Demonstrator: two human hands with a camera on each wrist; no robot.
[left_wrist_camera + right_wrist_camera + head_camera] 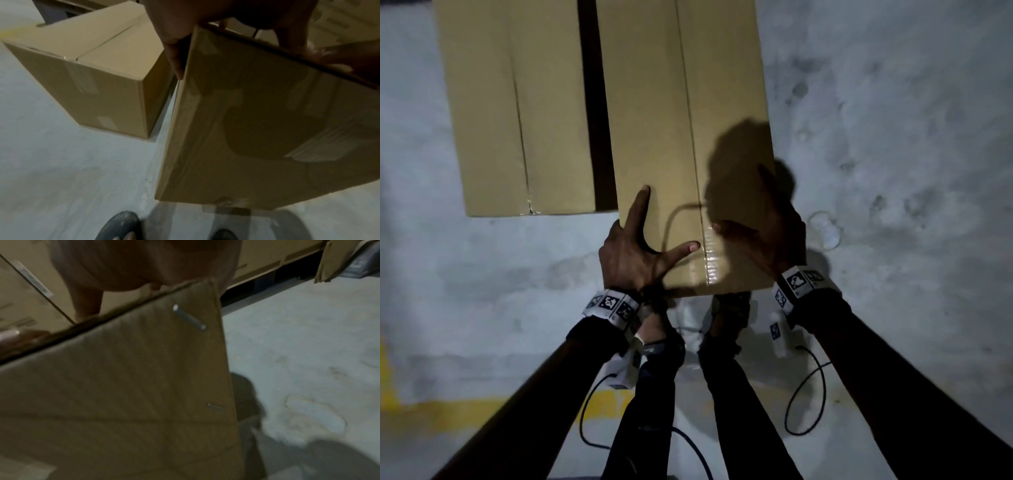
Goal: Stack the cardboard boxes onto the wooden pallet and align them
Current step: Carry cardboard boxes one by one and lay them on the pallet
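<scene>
I hold a brown cardboard box (671, 137) with a taped centre seam, raised off the concrete floor. My left hand (650, 245) grips its near left corner, forefinger and thumb spread on the top. In the left wrist view another of its fingers (175, 61) runs down the box's (257, 129) side edge. My right hand (763, 233) clasps the near right corner, thumb on top. The right wrist view shows the stapled side of the box (123, 386). A second box (517, 102) (92, 73) stands on the floor just to the left.
My feet (729, 315) are under the held box's near edge. Black cables (804, 394) hang from my wrists. A yellow line (482, 407) crosses the floor at the lower left. Stacked boxes (263, 256) with dark gaps beneath them stand beyond, and a folded cardboard sheet (324, 264).
</scene>
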